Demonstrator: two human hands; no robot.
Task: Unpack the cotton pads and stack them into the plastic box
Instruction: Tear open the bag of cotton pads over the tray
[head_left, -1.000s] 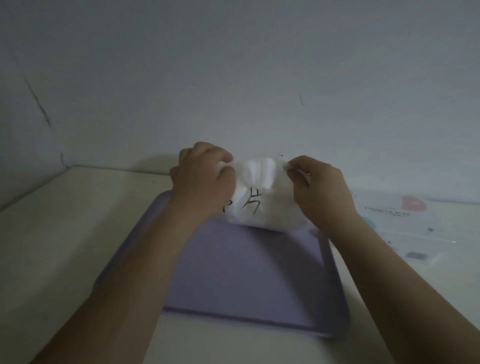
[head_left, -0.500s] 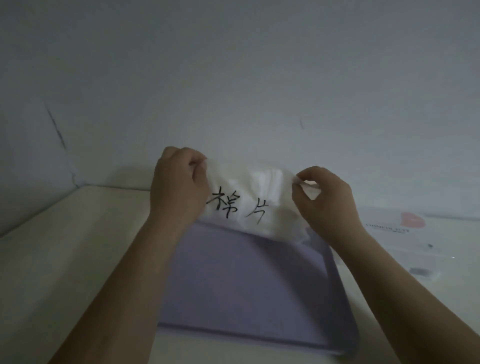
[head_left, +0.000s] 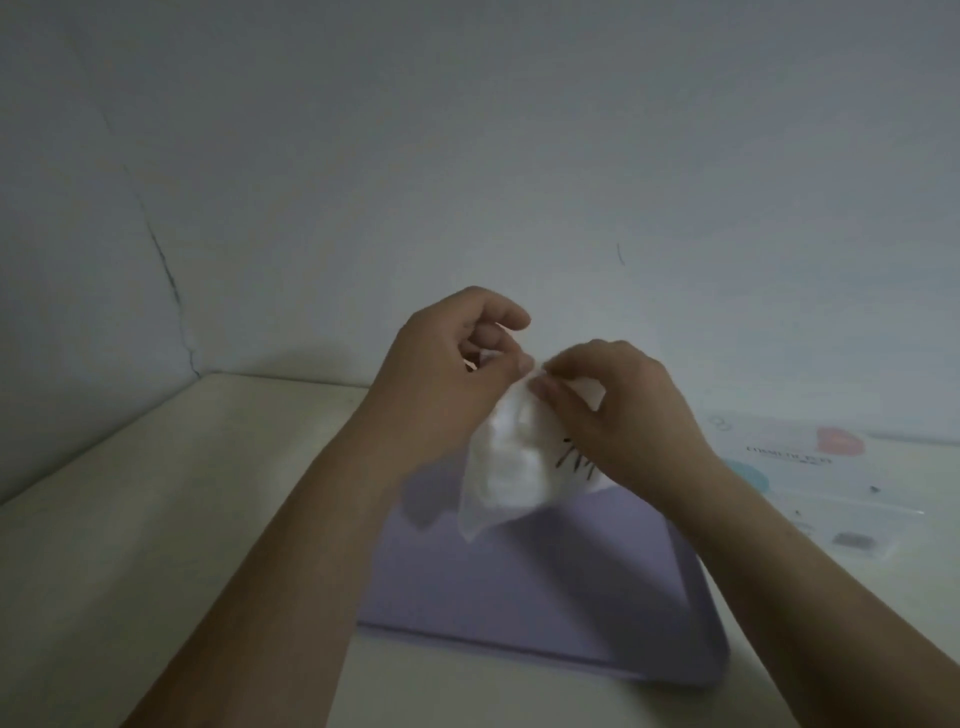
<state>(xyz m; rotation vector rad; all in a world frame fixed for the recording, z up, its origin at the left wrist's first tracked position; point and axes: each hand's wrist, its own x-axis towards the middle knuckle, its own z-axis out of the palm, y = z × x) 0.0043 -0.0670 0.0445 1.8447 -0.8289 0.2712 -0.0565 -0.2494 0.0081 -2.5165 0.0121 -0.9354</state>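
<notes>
You hold the bag of cotton pads (head_left: 506, 467) in the air over the purple tray (head_left: 545, 608), probably so that spilled pads land there. Your left hand (head_left: 447, 374) and right hand (head_left: 621, 415) meet at its top edge, thumb and forefinger of each pinching the film, seemingly to tear it open; both wrists are raised, forearms converging

Black writing on the bag of cotton pads (head_left: 506, 467) is half covered by the right hand (head_left: 628, 415) and blurred past reading. The bag's top edge is hidden inside that grip and the grip of the left hand (head_left: 441, 389). The purple tray (head_left: 545, 597) loses its 12 o'clock edge behind the bag. On the flat packet (head_left: 831, 493) at 3 o'clock, the print is too small to read. The bottom edge cuts off both forearms.
</notes>
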